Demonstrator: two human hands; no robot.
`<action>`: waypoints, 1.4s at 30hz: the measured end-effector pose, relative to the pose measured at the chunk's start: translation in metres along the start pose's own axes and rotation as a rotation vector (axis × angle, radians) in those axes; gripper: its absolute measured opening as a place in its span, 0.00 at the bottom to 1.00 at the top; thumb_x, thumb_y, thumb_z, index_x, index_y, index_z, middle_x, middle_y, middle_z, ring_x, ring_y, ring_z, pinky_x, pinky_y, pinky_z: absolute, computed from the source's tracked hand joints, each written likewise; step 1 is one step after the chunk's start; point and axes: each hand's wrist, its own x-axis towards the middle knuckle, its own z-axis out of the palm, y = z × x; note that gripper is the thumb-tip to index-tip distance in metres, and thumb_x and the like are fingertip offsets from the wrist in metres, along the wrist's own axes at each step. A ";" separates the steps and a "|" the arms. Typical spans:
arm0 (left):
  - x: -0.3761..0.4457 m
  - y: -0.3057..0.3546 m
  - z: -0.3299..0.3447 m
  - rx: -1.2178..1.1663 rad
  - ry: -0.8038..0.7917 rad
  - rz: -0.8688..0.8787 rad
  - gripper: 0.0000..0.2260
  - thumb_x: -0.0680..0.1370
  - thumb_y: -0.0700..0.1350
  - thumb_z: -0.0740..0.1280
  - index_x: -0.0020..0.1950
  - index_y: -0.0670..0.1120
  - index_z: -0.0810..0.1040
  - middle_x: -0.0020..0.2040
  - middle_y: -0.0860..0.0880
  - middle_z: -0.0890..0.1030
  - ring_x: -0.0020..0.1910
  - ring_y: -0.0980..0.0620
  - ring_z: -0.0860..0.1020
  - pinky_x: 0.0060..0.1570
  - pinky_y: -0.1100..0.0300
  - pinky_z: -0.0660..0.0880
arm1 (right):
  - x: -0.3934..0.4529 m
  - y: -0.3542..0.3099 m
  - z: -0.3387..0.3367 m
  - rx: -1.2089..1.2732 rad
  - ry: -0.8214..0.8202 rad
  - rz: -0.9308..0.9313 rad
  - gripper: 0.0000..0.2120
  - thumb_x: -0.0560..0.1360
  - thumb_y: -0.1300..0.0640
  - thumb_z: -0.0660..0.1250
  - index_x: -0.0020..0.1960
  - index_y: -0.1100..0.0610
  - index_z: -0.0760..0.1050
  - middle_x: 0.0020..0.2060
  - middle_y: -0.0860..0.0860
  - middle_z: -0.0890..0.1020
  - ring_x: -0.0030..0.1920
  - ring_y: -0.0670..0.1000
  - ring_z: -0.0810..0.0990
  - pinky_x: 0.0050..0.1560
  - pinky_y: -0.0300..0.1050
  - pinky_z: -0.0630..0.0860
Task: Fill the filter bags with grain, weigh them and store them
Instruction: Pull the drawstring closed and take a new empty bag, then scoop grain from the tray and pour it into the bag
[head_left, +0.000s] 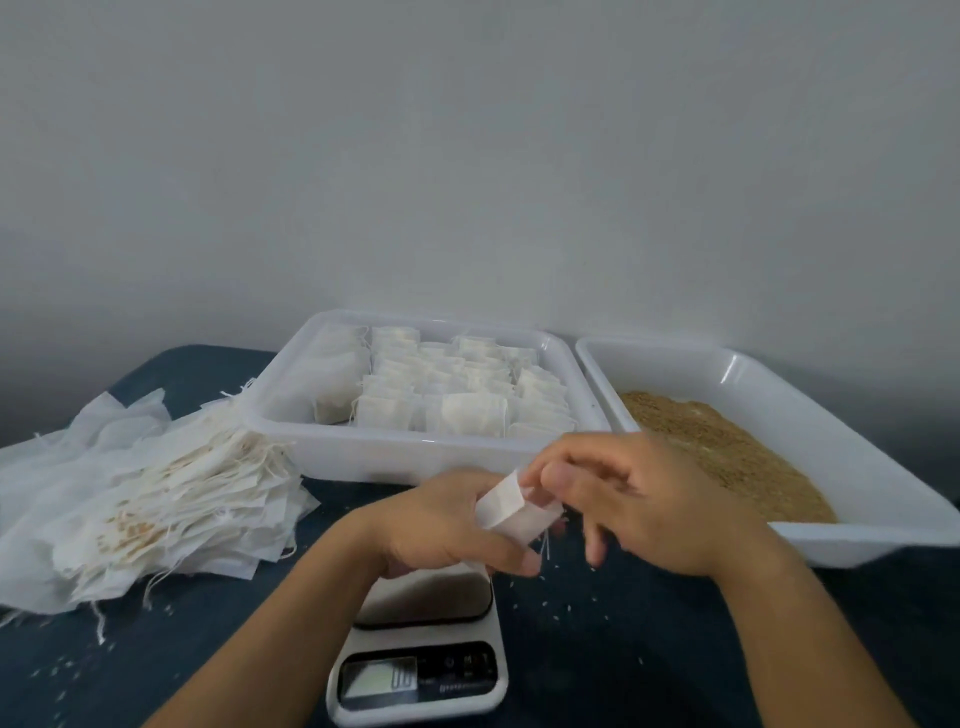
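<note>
The writing under the display of the kitchen scale (418, 660) at the table's (649, 654) near edge is too blurred to read. Along the far edge, the left white tray (332, 447) holds rows of filled filter bags (447, 395), the right tray (857, 535) a bed of brown grain (727, 457), and empty bags (150, 499) pile toward the left edge. Above the scale, the left hand (447, 525) grips a filter bag (511, 509) while the right hand (639, 499) pinches its top.
</note>
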 end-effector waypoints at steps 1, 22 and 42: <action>0.001 -0.001 0.002 -0.025 0.039 0.015 0.14 0.68 0.45 0.78 0.52 0.53 0.84 0.43 0.50 0.79 0.44 0.55 0.77 0.45 0.61 0.74 | 0.001 0.007 -0.009 0.000 0.139 0.052 0.16 0.78 0.31 0.61 0.52 0.39 0.81 0.46 0.37 0.86 0.31 0.45 0.84 0.35 0.36 0.77; 0.001 -0.029 0.021 0.097 0.246 0.125 0.17 0.70 0.56 0.78 0.55 0.57 0.78 0.49 0.46 0.81 0.45 0.54 0.78 0.51 0.49 0.77 | 0.018 0.136 -0.066 -0.822 -0.118 1.044 0.11 0.82 0.51 0.64 0.47 0.57 0.79 0.43 0.51 0.82 0.42 0.50 0.79 0.48 0.46 0.75; 0.002 -0.023 0.029 0.072 0.278 0.134 0.11 0.71 0.51 0.76 0.50 0.61 0.80 0.42 0.55 0.81 0.40 0.60 0.77 0.43 0.68 0.74 | 0.009 0.137 -0.120 -0.861 -0.023 1.089 0.16 0.79 0.44 0.69 0.56 0.57 0.80 0.50 0.52 0.80 0.50 0.56 0.80 0.58 0.51 0.79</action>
